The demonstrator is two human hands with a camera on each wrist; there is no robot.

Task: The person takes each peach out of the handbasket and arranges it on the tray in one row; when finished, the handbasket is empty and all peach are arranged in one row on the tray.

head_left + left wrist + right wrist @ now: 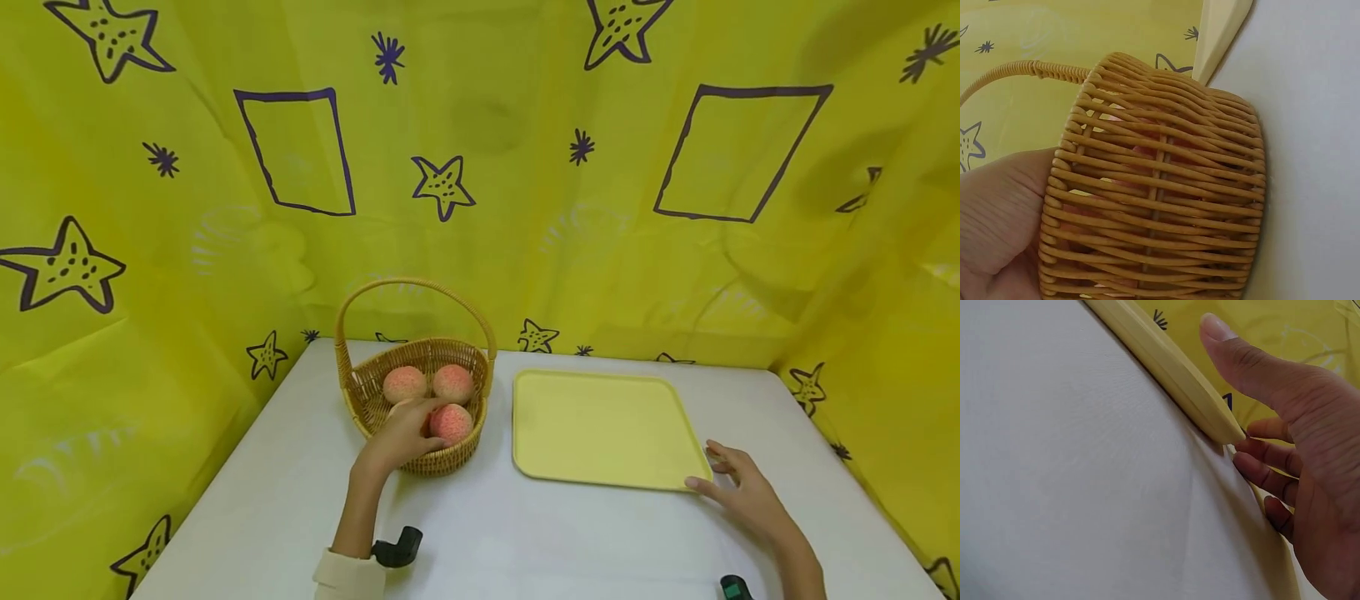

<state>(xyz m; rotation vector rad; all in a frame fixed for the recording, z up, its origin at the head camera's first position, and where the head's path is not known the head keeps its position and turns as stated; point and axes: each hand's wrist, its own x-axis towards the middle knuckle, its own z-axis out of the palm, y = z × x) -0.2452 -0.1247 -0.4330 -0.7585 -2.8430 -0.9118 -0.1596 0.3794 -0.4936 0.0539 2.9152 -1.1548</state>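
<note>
Inside a wicker basket (442, 462) at the left, my left hand (399, 435) has its thumb and fingers around the front right peach (453, 424), which is pink and pale. Two more peaches, a left one (403, 383) and a right one (453, 383), lie behind it. Another is mostly hidden under the hand. In the left wrist view the basket's woven wall (1154, 187) hides my fingertips. At the right, my right hand (750, 498) is by the near right corner of a yellow tray (607, 429), its fingers (1266, 453) at the rim and thumb raised above.
The basket's tall arched handle (416, 282) stands up over its opening. Both basket and tray rest on a white table (570, 533). Yellow cloth (495, 250) with dark starfish drawings surrounds the table at the back and sides.
</note>
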